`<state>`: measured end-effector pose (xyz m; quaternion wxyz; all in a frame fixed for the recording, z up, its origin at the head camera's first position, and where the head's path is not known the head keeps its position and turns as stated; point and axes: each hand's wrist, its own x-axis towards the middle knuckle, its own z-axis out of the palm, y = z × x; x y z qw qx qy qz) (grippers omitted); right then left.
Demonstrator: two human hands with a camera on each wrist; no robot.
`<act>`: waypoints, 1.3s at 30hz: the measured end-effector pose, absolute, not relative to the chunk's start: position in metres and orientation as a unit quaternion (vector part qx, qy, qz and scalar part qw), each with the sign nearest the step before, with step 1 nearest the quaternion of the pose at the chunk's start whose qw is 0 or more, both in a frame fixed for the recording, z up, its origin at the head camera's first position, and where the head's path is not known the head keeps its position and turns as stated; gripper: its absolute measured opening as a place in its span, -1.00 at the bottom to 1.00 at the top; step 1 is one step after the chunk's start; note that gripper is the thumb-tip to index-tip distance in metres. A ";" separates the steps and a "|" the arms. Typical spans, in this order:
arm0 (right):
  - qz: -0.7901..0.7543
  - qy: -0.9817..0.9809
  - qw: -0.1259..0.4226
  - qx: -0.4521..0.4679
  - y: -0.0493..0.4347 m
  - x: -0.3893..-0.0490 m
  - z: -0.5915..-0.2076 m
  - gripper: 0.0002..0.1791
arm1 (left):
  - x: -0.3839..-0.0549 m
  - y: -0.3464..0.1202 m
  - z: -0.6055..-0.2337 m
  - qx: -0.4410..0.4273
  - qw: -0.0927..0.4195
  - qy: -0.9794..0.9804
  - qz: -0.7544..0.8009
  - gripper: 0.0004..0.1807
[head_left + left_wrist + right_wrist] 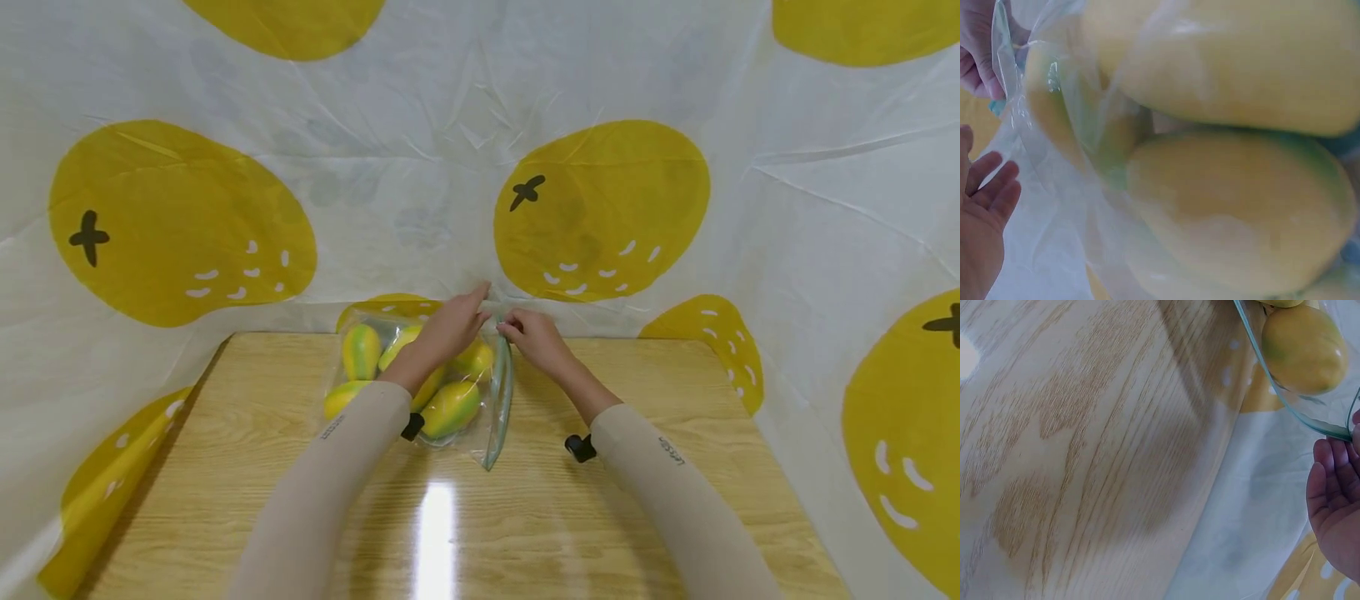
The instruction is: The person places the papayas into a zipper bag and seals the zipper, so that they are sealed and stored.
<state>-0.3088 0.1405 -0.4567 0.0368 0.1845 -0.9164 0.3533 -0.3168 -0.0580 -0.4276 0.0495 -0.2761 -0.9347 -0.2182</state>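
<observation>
A clear plastic zip bag point(486, 417) with a green-tinted zip edge lies at the back of the table, its opening toward the right. Inside are several yellow-green mangoes point(452, 408), seen close up through the plastic in the left wrist view. My right hand point(536, 340) pinches the far corner of the zip edge point(1300, 417) between thumb and fingers. Over the bag's far side reaches my left hand point(453, 323), fingers extended beside that corner. In the left wrist view the left hand point(985, 228) shows loosely bent fingers and nothing in its palm.
The wooden table point(645, 508) ends just beyond the hands, against a hanging white cloth point(405, 225) printed with large yellow fruit. This cloth also drops along the left and right sides. A black wrist camera point(580, 448) sticks out from the right sleeve.
</observation>
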 end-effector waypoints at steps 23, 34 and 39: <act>0.316 -0.920 0.045 0.225 0.141 -0.308 -0.452 -0.76 | -0.320 -0.039 -0.429 -0.272 0.080 -0.939 -0.194 -0.86; 0.307 -0.913 0.052 0.262 0.144 -0.302 -0.453 -0.74 | -0.318 -0.039 -0.431 -0.278 0.119 -0.942 -0.146 -0.85; 0.319 -0.910 0.039 0.262 0.149 -0.294 -0.453 -0.74 | -0.316 -0.039 -0.428 -0.272 0.144 -0.944 -0.122 -0.81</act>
